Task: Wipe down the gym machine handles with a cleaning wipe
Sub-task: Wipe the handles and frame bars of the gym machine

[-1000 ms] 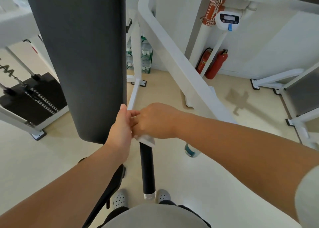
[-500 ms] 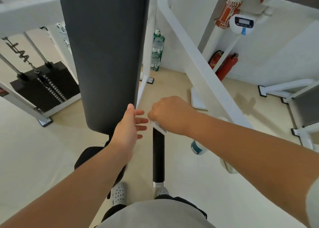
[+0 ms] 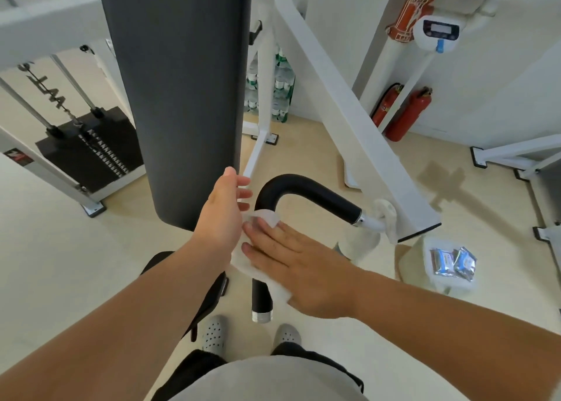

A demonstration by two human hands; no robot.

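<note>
The wipe (image 3: 279, 291) and hands (image 3: 303, 267) hide part of the handle (image 3: 306, 192); the packets (image 3: 452, 261) are unreadable.

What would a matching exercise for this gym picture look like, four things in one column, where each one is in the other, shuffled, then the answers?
Things
1 wipe
2 fire extinguishers
3 weight stack
4 foil packets

Places
a standing against the far wall
b lying on the white container at the right
c under the right hand, on the black handle
d left of the grey pad

Pairs: 1-c, 2-a, 3-d, 4-b
</note>
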